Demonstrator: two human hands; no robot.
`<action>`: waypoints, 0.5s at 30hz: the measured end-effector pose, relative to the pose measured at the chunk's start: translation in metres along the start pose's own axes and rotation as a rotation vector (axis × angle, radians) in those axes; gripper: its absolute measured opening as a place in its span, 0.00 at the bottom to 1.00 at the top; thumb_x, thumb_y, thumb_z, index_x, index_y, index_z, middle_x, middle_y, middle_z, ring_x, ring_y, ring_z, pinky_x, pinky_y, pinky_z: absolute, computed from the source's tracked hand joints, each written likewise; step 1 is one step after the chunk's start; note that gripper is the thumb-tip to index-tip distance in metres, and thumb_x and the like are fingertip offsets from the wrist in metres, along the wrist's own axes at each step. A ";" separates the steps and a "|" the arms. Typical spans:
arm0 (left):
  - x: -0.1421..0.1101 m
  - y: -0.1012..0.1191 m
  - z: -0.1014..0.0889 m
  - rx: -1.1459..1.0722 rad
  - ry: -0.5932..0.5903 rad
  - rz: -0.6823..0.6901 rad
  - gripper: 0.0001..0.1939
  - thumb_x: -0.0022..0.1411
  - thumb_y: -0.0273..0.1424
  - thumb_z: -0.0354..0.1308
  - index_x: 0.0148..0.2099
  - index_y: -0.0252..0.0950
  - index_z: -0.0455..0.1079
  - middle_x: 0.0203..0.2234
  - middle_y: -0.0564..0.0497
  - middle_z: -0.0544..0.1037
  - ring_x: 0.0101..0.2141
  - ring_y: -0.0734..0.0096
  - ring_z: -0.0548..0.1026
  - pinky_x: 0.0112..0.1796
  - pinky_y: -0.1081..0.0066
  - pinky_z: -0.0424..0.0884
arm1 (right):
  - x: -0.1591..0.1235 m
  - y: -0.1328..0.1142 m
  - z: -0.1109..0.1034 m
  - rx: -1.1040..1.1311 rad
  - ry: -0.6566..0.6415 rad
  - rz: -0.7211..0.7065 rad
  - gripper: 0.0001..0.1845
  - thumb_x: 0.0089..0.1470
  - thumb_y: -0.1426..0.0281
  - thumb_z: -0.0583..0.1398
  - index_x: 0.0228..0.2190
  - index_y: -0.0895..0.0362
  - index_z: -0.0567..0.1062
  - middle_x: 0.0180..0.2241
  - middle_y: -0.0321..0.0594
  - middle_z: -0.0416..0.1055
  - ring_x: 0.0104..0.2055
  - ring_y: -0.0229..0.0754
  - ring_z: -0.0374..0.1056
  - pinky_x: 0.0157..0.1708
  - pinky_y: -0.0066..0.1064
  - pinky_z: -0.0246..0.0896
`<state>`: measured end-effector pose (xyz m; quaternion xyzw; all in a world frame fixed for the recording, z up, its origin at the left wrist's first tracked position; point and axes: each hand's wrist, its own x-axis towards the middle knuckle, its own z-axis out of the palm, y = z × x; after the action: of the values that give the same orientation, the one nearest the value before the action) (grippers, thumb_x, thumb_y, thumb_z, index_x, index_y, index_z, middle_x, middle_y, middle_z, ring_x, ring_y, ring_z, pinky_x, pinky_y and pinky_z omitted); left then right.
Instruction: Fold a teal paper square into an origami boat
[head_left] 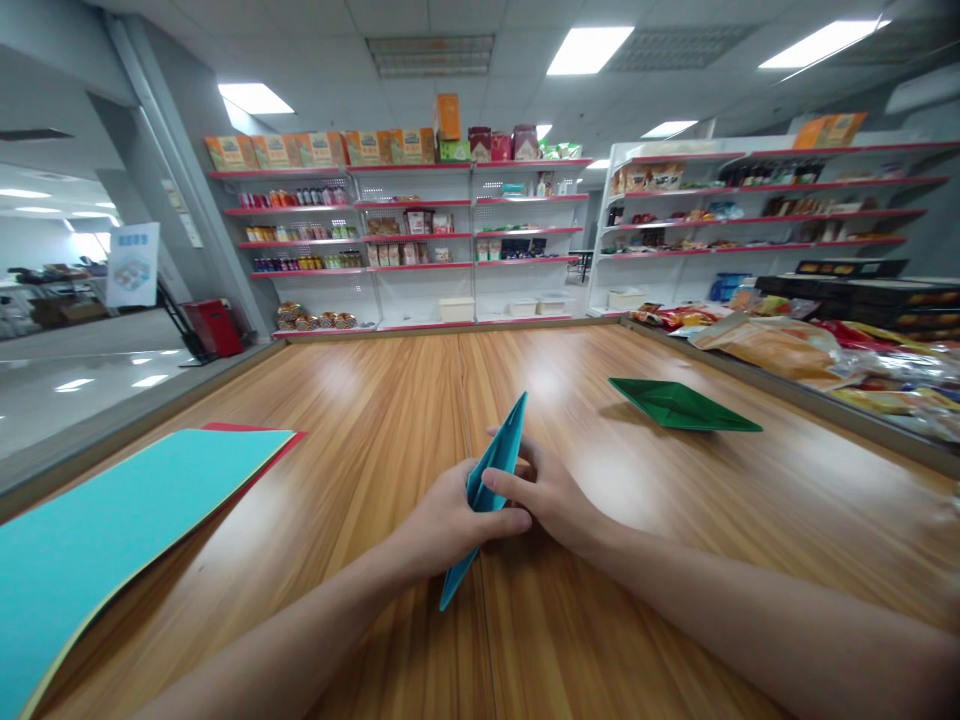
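Observation:
Both hands hold a blue folded paper boat (511, 440) above the near middle of the wooden table. The boat is tilted, one pointed end up and away, the other down toward me. My left hand (442, 515) grips its left side, with the thumb laid across the front. On the right side, my right hand (551, 490) is closed on it, the thumb pressing at the middle fold; its other fingers are partly hidden behind the paper. A green folded paper boat (682, 405) rests on the table at the right, apart from my hands.
At the left lies a stack of coloured paper sheets (142, 510), turquoise on top with yellow and red edges below. The wooden table (360, 400) has a raised rim. Packaged snacks (795, 350) are piled beyond its right edge. Stocked shelves (420, 205) stand behind.

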<state>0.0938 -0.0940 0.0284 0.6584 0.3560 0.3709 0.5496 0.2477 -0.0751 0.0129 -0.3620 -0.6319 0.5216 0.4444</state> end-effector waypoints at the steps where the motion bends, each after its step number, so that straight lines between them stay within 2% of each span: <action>1: 0.000 0.000 -0.001 -0.027 -0.017 -0.004 0.15 0.51 0.34 0.66 0.41 0.33 0.73 0.27 0.51 0.74 0.27 0.71 0.70 0.29 0.74 0.64 | -0.001 -0.001 0.000 0.016 -0.006 -0.001 0.22 0.47 0.61 0.64 0.41 0.57 0.65 0.26 0.34 0.71 0.26 0.38 0.69 0.24 0.27 0.63; 4: 0.000 -0.003 -0.006 -0.146 -0.036 -0.036 0.19 0.51 0.44 0.65 0.36 0.32 0.73 0.25 0.51 0.73 0.26 0.72 0.69 0.28 0.74 0.62 | -0.002 -0.003 0.001 0.051 0.008 0.038 0.11 0.45 0.68 0.59 0.32 0.57 0.66 0.21 0.31 0.68 0.20 0.35 0.65 0.19 0.25 0.60; 7: 0.001 -0.009 -0.010 -0.296 0.063 -0.176 0.24 0.53 0.50 0.61 0.32 0.31 0.73 0.24 0.49 0.74 0.25 0.70 0.70 0.28 0.73 0.65 | -0.001 -0.004 0.001 0.053 0.014 0.056 0.04 0.40 0.71 0.55 0.25 0.57 0.65 0.16 0.30 0.64 0.17 0.34 0.62 0.16 0.24 0.56; 9: 0.003 -0.012 -0.011 -0.374 0.168 -0.276 0.23 0.55 0.49 0.60 0.32 0.30 0.73 0.23 0.48 0.75 0.24 0.68 0.72 0.29 0.70 0.68 | 0.001 -0.003 0.000 0.063 -0.005 0.033 0.04 0.38 0.72 0.55 0.24 0.57 0.65 0.16 0.31 0.64 0.17 0.35 0.62 0.16 0.24 0.56; 11: 0.005 -0.013 -0.011 -0.408 0.237 -0.318 0.20 0.56 0.46 0.60 0.33 0.30 0.74 0.24 0.46 0.77 0.25 0.66 0.74 0.30 0.68 0.69 | 0.001 -0.001 0.000 0.068 -0.018 0.013 0.04 0.38 0.72 0.55 0.24 0.58 0.66 0.17 0.31 0.64 0.18 0.34 0.61 0.16 0.24 0.56; 13: 0.006 -0.012 -0.010 -0.411 0.257 -0.330 0.18 0.58 0.43 0.59 0.34 0.30 0.74 0.25 0.46 0.78 0.24 0.66 0.74 0.30 0.68 0.70 | 0.000 0.000 0.000 0.067 -0.024 0.003 0.03 0.39 0.73 0.55 0.24 0.58 0.65 0.17 0.30 0.64 0.18 0.34 0.61 0.17 0.24 0.55; 15: 0.006 -0.012 -0.010 -0.404 0.225 -0.327 0.19 0.59 0.43 0.58 0.34 0.30 0.73 0.24 0.46 0.78 0.24 0.66 0.74 0.29 0.68 0.71 | -0.001 0.001 0.000 0.060 -0.052 0.007 0.04 0.43 0.71 0.56 0.26 0.58 0.66 0.18 0.31 0.64 0.18 0.34 0.61 0.17 0.24 0.56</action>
<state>0.0872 -0.0826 0.0188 0.4240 0.4352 0.4116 0.6792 0.2484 -0.0758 0.0119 -0.3369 -0.6260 0.5512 0.4367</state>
